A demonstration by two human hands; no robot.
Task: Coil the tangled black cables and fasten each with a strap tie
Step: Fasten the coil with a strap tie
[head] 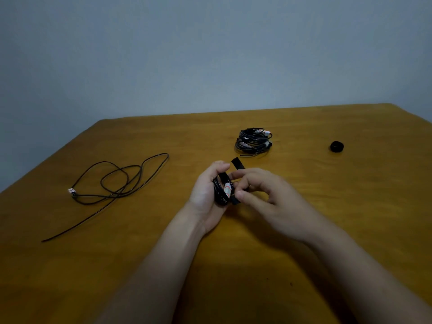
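Left grip (208,195) curled round coil (221,191), holding it over worktop (257,265). Right grip (264,195) on coil's right side, thumb and forefinger pinching strap (237,163); strap's free end sticks up past coil. Loose cable (121,181) sprawls well left of coil. Bundle (253,141) lies beyond coil. Black roll (337,146) well right of coil, farther back.

orange-brown wooden table (304,230) with rounded far corners, plain pale grey-blue wall (187,54) behind it
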